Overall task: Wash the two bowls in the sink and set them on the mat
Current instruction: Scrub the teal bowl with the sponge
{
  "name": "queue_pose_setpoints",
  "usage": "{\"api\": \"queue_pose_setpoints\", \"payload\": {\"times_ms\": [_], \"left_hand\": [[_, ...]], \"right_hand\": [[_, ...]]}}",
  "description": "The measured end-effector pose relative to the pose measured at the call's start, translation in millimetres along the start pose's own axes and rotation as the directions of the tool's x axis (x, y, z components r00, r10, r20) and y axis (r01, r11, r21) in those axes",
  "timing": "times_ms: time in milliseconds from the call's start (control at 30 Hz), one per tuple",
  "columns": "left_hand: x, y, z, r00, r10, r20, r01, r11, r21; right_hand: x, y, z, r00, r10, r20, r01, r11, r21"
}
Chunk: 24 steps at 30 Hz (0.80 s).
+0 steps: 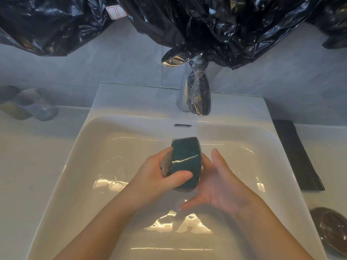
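Over the sink (116, 113), the left hand (159, 177) grips a green sponge (185, 162), thumb across it. The right hand (221, 188) lies spread, palm up, just beside it. The only bowl (330, 229) in view sits on the table (319, 199) at the near right, nearer than the dark mat (298, 156) and closest to the free right hand.

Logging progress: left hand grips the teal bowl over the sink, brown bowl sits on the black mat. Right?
No: the head view shows the brown bowl on the white counter, apart from the black mat. Left hand grips the teal bowl over the sink.
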<state>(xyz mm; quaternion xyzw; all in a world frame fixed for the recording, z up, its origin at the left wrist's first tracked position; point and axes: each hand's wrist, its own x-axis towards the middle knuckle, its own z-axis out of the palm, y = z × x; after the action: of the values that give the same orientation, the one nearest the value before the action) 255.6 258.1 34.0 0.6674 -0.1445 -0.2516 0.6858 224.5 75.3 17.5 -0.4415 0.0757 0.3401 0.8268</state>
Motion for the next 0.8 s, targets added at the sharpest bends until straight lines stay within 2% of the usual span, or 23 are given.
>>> {"api": "queue_pose_setpoints", "payload": {"times_ms": [133,267,367,500,633,767,800], "left_hand": [[-4,-2,5,0.987,-0.003,0.16,-0.023,0.987,0.159],[-1,-8,9,0.982,-0.047,0.182,0.018,0.987,0.159],[-1,-10,10,0.975,-0.092,0.202,0.098,0.995,-0.024],[-1,-13,10,0.977,-0.117,0.179,0.138,0.984,-0.111],[-2,-14,11,0.957,-0.214,0.197,0.27,0.906,-0.326],[-1,-10,9,0.953,-0.233,0.195,0.296,0.857,-0.422],[0,-8,8,0.954,-0.234,0.188,0.293,0.866,-0.405]], "right_hand": [[-1,1,-3,0.997,0.075,0.004,-0.075,0.987,0.142],[0,4,-4,0.991,0.067,-0.114,-0.055,0.993,0.106],[5,7,-3,0.98,-0.017,-0.198,0.006,0.998,-0.057],[6,8,-3,0.945,-0.227,-0.234,0.133,0.923,-0.36],[2,5,-3,0.952,-0.278,-0.127,0.176,0.837,-0.518],[-2,8,-2,0.903,-0.426,-0.05,0.252,0.621,-0.742],[-2,8,-3,0.899,-0.436,-0.032,0.267,0.605,-0.75]]}}
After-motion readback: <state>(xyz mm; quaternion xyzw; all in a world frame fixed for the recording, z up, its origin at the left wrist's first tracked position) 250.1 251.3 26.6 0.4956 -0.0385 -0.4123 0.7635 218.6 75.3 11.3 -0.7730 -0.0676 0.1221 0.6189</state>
